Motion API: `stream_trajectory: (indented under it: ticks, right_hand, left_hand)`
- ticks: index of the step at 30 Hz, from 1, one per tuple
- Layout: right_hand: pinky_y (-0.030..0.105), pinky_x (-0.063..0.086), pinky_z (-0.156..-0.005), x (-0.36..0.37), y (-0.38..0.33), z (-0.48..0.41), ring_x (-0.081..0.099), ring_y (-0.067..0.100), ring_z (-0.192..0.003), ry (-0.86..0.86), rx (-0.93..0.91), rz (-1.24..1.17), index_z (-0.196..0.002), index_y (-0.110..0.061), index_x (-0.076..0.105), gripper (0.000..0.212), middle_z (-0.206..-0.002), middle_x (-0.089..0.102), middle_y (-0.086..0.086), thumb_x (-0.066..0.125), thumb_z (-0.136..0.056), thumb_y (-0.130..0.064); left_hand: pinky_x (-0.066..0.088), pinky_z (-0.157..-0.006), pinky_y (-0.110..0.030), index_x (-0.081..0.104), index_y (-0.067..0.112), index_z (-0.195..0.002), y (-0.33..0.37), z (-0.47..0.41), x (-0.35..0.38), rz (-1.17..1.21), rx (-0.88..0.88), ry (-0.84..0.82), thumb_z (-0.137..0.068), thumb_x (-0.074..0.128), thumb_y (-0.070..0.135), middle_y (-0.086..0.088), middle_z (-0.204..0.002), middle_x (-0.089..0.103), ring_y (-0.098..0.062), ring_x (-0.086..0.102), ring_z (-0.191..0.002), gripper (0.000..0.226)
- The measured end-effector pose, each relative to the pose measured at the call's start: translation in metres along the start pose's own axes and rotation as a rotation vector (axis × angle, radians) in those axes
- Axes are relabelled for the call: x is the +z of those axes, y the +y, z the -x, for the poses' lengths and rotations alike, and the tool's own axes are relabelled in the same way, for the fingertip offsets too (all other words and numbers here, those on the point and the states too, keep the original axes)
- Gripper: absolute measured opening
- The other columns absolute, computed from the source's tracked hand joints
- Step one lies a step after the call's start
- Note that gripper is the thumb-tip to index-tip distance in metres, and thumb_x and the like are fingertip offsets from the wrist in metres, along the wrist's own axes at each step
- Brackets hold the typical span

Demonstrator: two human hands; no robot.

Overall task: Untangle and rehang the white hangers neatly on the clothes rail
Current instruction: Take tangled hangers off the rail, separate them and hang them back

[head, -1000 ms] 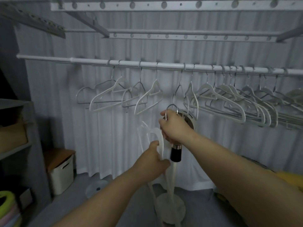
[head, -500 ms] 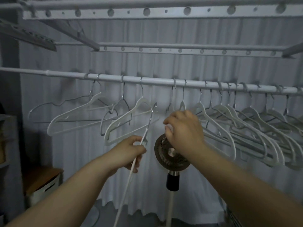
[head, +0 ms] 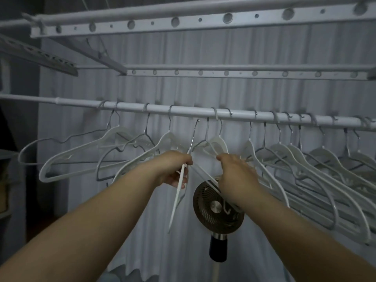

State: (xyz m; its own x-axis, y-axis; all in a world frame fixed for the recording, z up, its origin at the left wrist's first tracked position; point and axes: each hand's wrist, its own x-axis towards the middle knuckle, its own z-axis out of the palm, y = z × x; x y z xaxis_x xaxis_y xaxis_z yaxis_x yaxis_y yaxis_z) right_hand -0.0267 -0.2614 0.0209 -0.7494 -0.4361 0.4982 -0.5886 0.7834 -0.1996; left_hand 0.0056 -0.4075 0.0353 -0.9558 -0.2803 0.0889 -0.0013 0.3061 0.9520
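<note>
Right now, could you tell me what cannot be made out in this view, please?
Head view:
- The right hand covers its own fingers, so which of the tangled hangers it grips is hidden.
- The clothes rail and the hangers at its far right are cut off by the picture's edge.
- The fan is partly behind the right forearm; the bottom edge cuts off its base.
- The left hand hides the neck of the loose hanger.

Left hand [head: 173,169] and right hand [head: 237,175] grip white hangers [head: 178,192] below rail [head: 189,112].
</note>
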Motion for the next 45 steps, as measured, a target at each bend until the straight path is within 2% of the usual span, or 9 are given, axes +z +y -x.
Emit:
stream_trajectory:
  ticks: [5, 10, 19, 29, 34, 38, 41, 43, 45]
  right_hand:
    - [0.028, 0.041, -0.073, -0.001, 0.009, 0.002, 0.055, 0.025, -0.097, -0.010, 0.045, -0.033, -0.127, -0.012, 0.041, 0.042, -0.112, 0.054, 0.007, 0.043, -0.087, 0.001]
    - [0.027, 0.045, -0.082, 0.000, 0.017, 0.002, 0.059, 0.023, -0.103, 0.028, 0.097, 0.077, -0.119, -0.011, 0.052, 0.034, -0.114, 0.063, 0.007, 0.041, -0.089, 0.000]
    - [0.026, 0.045, -0.090, -0.007, 0.020, 0.005, 0.056, 0.021, -0.110, 0.040, 0.151, 0.075, -0.126, -0.015, 0.049, 0.044, -0.121, 0.060, 0.006, 0.039, -0.088, 0.003]
    - [0.027, 0.043, -0.092, 0.001, 0.021, 0.006, 0.054, 0.022, -0.116, 0.085, 0.135, 0.108, -0.127, -0.013, 0.047, 0.045, -0.127, 0.057, 0.005, 0.037, -0.086, 0.004]
    - [0.023, 0.035, -0.067, 0.008, 0.020, 0.005, 0.059, 0.021, -0.100, 0.171, 0.076, 0.121, -0.113, -0.013, 0.054, 0.030, -0.113, 0.062, 0.004, 0.038, -0.089, -0.003]
    - [0.025, 0.038, -0.070, 0.006, 0.019, 0.008, 0.058, 0.018, -0.100, 0.206, 0.012, 0.094, -0.112, -0.014, 0.054, 0.025, -0.113, 0.060, 0.002, 0.037, -0.093, -0.009]
    - [0.025, 0.039, -0.082, 0.003, 0.018, 0.011, 0.053, 0.017, -0.108, 0.216, -0.018, 0.051, -0.121, -0.016, 0.050, 0.029, -0.123, 0.053, 0.000, 0.034, -0.096, -0.014]
    - [0.025, 0.038, -0.084, 0.001, 0.017, 0.011, 0.052, 0.018, -0.109, 0.245, -0.036, 0.017, -0.123, -0.016, 0.050, 0.031, -0.126, 0.050, 0.001, 0.034, -0.097, -0.017]
    - [0.022, 0.037, -0.084, -0.002, 0.012, 0.012, 0.052, 0.017, -0.108, 0.271, -0.067, 0.007, -0.124, -0.015, 0.050, 0.031, -0.125, 0.051, 0.002, 0.036, -0.097, -0.017]
  left_hand:
    - [0.046, -0.033, -0.016, 0.045, 0.008, -0.070, 0.004, -0.023, -0.006, 0.024, -0.026, -0.015, -0.090, 0.044, 0.014, -0.005, -0.059, 0.041, -0.013, 0.047, -0.036, 0.021]
    - [0.046, -0.033, -0.015, 0.044, 0.009, -0.069, 0.005, -0.043, -0.011, 0.052, -0.051, -0.034, -0.091, 0.042, 0.014, -0.005, -0.062, 0.038, -0.016, 0.041, -0.051, 0.023]
    - [0.045, -0.035, -0.015, 0.044, 0.009, -0.058, 0.019, -0.061, -0.013, 0.175, -0.033, -0.062, -0.089, 0.043, 0.011, -0.005, -0.058, 0.041, -0.013, 0.047, -0.035, 0.031]
    - [0.049, -0.039, -0.020, 0.047, 0.008, -0.070, 0.025, -0.060, -0.010, 0.081, 0.103, -0.007, -0.090, 0.045, 0.015, -0.006, -0.061, 0.044, -0.018, 0.048, -0.052, 0.021]
    - [0.043, -0.049, -0.024, 0.049, 0.011, -0.070, 0.013, -0.051, -0.004, 0.052, 0.121, 0.032, -0.089, 0.045, 0.014, -0.006, -0.061, 0.043, -0.020, 0.047, -0.053, 0.019]
    - [0.043, -0.053, -0.025, 0.051, 0.013, -0.071, 0.010, -0.046, -0.003, 0.071, 0.133, 0.061, -0.093, 0.043, 0.017, -0.006, -0.068, 0.051, -0.020, 0.051, -0.056, 0.023]
    - [0.043, -0.053, -0.025, 0.056, 0.015, -0.095, 0.008, -0.040, -0.003, -0.001, 0.151, 0.058, -0.095, 0.042, 0.030, -0.003, -0.083, 0.053, -0.018, 0.055, -0.058, 0.021]
    - [0.042, -0.052, -0.025, 0.044, 0.016, -0.130, 0.004, -0.036, -0.004, -0.052, 0.168, 0.096, -0.094, 0.043, 0.036, 0.000, -0.100, 0.050, -0.017, 0.056, -0.065, 0.041]
    - [0.045, -0.057, -0.027, 0.031, 0.017, -0.141, 0.002, -0.033, -0.010, -0.116, 0.207, 0.173, -0.092, 0.046, 0.037, -0.002, -0.116, 0.047, -0.021, 0.057, -0.079, 0.055]
